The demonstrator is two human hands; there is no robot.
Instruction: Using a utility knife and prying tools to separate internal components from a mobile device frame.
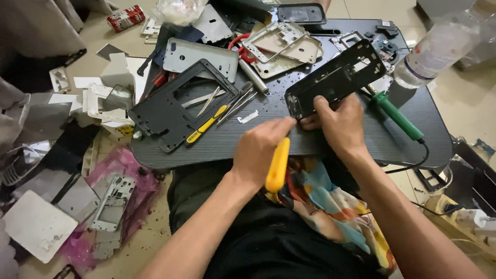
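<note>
My left hand (258, 150) is shut on a yellow-handled screwdriver (277, 165), its tip hidden at the near end of a black phone frame (336, 77). My right hand (336, 121) grips that frame's near end and holds it tilted on the dark lap table (310, 139). The two hands touch at the frame's lower corner.
On the table lie a black rectangular frame (170, 111), a yellow-handled tool (206, 125), tweezers (206, 98), a grey phone back (201, 57), metal phone frames (284, 46), a green-handled soldering iron (398, 116) and a plastic bottle (439, 49). Phone parts litter the floor at left (111, 204).
</note>
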